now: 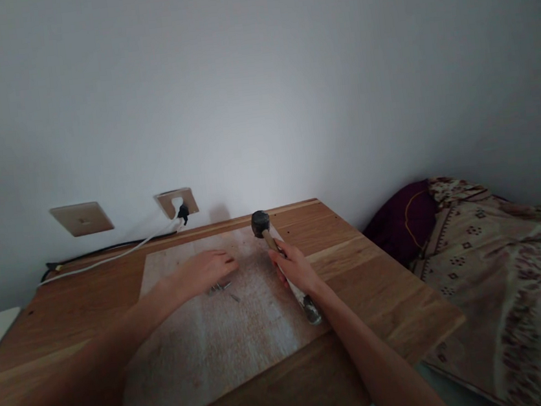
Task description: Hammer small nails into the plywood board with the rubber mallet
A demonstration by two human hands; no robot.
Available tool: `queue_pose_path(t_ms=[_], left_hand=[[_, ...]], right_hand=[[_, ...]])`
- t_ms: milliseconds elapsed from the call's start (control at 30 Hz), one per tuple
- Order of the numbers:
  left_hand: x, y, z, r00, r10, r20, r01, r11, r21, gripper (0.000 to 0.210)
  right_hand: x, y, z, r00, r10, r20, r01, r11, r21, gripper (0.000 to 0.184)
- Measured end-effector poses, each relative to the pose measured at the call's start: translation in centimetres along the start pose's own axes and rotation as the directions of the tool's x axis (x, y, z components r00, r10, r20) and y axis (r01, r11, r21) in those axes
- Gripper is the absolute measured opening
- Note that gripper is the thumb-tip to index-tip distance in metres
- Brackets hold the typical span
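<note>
My right hand [293,267] is closed around the wooden handle of a mallet [260,224] with a dark, blunt head. The head points away from me, and the worn lower end of the handle comes out below my palm. My left hand [207,269] is over the middle of a pale, worn wooden board [228,344], its fingers bent together. Anything between those fingertips is hidden. Just below this hand, a few small metal pieces that look like nails [219,287] lie on the board, with a single nail [234,297] apart from them.
The board rests on a brown wooden table [387,287] against a white wall. At the back left, a white cable [111,258] runs to a wall socket [177,204]; a switch plate [81,219] is beside it. Patterned bedding [484,276] and a purple pillow [402,220] are at the right.
</note>
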State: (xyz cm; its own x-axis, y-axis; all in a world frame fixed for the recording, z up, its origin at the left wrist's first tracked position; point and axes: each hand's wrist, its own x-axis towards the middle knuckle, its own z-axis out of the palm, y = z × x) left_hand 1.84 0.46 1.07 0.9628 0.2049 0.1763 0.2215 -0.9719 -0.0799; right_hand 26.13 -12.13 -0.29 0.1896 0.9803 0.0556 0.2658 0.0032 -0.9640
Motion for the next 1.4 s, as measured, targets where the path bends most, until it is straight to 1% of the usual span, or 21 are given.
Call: queue_pose_path(t_ms=[67, 100, 167, 200, 233, 267, 300, 367, 400, 467, 533, 600, 867, 1000, 1133, 1233, 1300, 1400], left_hand=[[0.1, 0.6, 0.0, 1.0, 0.019, 0.023, -0.02, 0.999, 0.03, 0.025], [0.4, 0.7, 0.0, 0.999, 0.022, 0.027, -0.022, 1.0, 0.016, 0.024], [1.5, 0.4, 0.2, 0.999, -0.025, -0.021, 0.023, 0.996, -0.087, 0.021], [2.2, 0.1, 0.4, 0.995, -0.083, -0.063, 0.07, 0.979, -0.189, 0.019], [3.0, -0.3, 0.7, 0.981, -0.163, -0.105, 0.124, 0.943, -0.309, 0.017], [3.8, -0.8, 1.0, 0.957, -0.255, -0.138, 0.175, 0.888, -0.425, 0.017], [4.5, -1.2, 1.5, 0.921, -0.355, -0.162, 0.222, 0.817, -0.532, 0.016], [5.7, -2.0, 2.4, 0.867, -0.465, -0.181, 0.263, 0.734, -0.625, 0.014], [6.0, -2.3, 2.9, 0.849, -0.493, -0.188, 0.274, 0.716, -0.642, 0.012], [6.3, -2.6, 3.7, 0.828, -0.524, -0.197, 0.285, 0.697, -0.658, 0.007], [6.2, -2.8, 4.2, 0.814, -0.546, -0.199, 0.288, 0.677, -0.677, 0.002], [6.1, -2.9, 4.5, 0.81, -0.553, -0.196, 0.287, 0.665, -0.689, 0.002], [6.7, -2.8, 4.8, 0.822, -0.54, -0.183, 0.283, 0.666, -0.69, 0.005], [6.6, -2.7, 4.7, 0.832, -0.523, -0.185, 0.264, 0.667, -0.697, 0.006], [6.8, -2.6, 4.7, 0.83, -0.521, -0.2, 0.25, 0.667, -0.702, 0.008], [6.8, -2.6, 4.8, 0.828, -0.524, -0.202, 0.242, 0.658, -0.713, 0.008], [6.8, -2.7, 4.9, 0.826, -0.527, -0.201, 0.24, 0.651, -0.72, 0.013], [6.6, -3.0, 5.1, 0.817, -0.543, -0.194, 0.252, 0.638, -0.728, 0.029]], right_hand=[[-0.1, -0.2, 0.0, 1.0, 0.013, 0.004, -0.013, 1.0, 0.005, 0.021], [-0.1, -0.3, 0.0, 1.0, 0.022, 0.009, -0.022, 1.0, 0.005, 0.021], [-0.2, -0.6, 0.0, 0.999, 0.036, 0.012, -0.036, 0.999, 0.004, 0.021], [-0.3, -0.7, 0.0, 0.999, 0.042, 0.008, -0.042, 0.999, 0.004, 0.021], [-0.3, -0.8, 0.0, 0.999, 0.048, 0.001, -0.048, 0.999, 0.004, 0.021], [-0.3, -0.8, 0.0, 0.999, 0.053, -0.004, -0.053, 0.999, 0.001, 0.021], [-0.4, -0.9, 0.0, 0.998, 0.059, -0.006, -0.059, 0.998, -0.003, 0.021], [-0.4, -0.8, 0.0, 0.998, 0.062, -0.008, -0.062, 0.998, -0.005, 0.021], [-0.4, -0.8, -0.1, 0.998, 0.056, -0.006, -0.056, 0.998, -0.002, 0.021], [-0.3, -0.6, -0.1, 0.999, 0.04, -0.007, -0.039, 0.999, 0.006, 0.021], [-0.3, -0.5, -0.1, 0.999, 0.035, -0.013, -0.035, 0.999, 0.011, 0.021], [-0.3, -0.4, 0.0, 0.999, 0.04, -0.013, -0.04, 0.999, 0.007, 0.021], [-0.3, -0.4, 0.0, 0.998, 0.055, 0.001, -0.055, 0.998, 0.004, 0.019], [-0.3, -0.3, 0.1, 1.0, 0.021, -0.001, -0.021, 1.0, 0.009, 0.019], [0.0, -0.5, 0.4, 1.0, -0.002, 0.009, 0.001, 0.999, 0.054, 0.021], [0.5, -1.1, 0.8, 1.0, -0.017, 0.012, 0.016, 0.998, 0.053, 0.019], [0.7, -1.6, 1.2, 0.999, -0.021, 0.027, 0.02, 0.999, 0.036, 0.017], [0.5, -2.3, 1.9, 0.999, -0.024, 0.044, 0.023, 1.0, 0.019, 0.016]])
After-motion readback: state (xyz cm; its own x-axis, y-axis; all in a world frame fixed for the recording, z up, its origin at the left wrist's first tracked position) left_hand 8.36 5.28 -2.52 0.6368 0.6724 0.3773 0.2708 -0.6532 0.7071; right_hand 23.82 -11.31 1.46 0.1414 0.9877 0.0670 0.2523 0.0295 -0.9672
